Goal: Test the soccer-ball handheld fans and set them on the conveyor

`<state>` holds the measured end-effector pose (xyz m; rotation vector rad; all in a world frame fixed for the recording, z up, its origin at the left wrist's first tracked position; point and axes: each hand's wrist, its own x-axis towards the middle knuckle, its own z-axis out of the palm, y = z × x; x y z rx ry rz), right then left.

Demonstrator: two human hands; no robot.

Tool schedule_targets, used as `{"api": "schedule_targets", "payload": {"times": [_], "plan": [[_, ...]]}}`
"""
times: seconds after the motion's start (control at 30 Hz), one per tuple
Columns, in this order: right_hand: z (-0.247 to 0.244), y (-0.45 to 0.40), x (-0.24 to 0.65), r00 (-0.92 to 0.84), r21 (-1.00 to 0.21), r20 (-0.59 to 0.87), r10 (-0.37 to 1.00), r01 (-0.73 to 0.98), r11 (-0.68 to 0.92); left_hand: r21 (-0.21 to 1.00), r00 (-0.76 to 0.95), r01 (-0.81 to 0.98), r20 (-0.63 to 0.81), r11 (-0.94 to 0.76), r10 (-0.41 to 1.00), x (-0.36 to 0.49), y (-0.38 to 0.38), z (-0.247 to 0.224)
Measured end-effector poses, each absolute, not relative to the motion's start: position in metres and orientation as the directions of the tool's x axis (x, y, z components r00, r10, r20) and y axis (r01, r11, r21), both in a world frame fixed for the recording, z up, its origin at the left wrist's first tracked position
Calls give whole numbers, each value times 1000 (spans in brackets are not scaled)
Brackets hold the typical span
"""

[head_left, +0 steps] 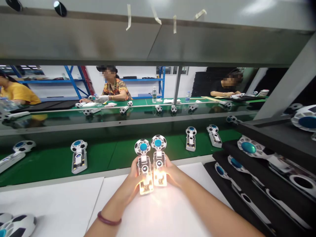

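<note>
My left hand [133,179] is closed around a handheld device [145,171] with a black-and-white football-patterned round head and a blue disc at its centre. My right hand [172,172] grips a second football-patterned device [159,161], held upright close beside the first. Each has a clear-fronted body with a small round lit display, and both glow warm yellow-white at the lower end. My thumbs lie over the fronts of the bodies; the other fingers are mostly hidden behind. Both devices are above the white worktop [74,204], near the edge of the green conveyor belt [106,161].
More such devices lie on the belt, one left [79,156] and one right [191,138]. Black foam trays [222,194] holding similar devices are stacked at right. Football-patterned pieces [22,227] sit lower left. A grey shelf [158,46] hangs overhead. Co-workers sit across the line.
</note>
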<state>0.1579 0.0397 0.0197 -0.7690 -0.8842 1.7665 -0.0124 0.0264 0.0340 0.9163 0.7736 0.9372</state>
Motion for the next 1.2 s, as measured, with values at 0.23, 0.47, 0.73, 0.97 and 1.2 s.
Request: {"api": "schedule_targets", "payload": {"times": [0.23,0.47,0.73,0.97,1.2], "plan": [[12,40,161,-380,-822,-45,924,-511,-250,890,404,-338,-156,306,901,-13,26,36],[14,40,161,-404,-815,-44,914,-514,-267,887,413,-360,-129,291,901,-13,30,27],[11,40,161,-414,-810,-21,910,-527,-258,884,419,-390,-78,257,904,-13,30,24],[13,39,160,-404,-816,-49,914,-511,-270,870,428,-422,-57,256,902,-15,33,18],[9,40,161,-392,-827,-47,919,-501,-256,881,419,-389,-92,270,903,-14,31,21]]}}
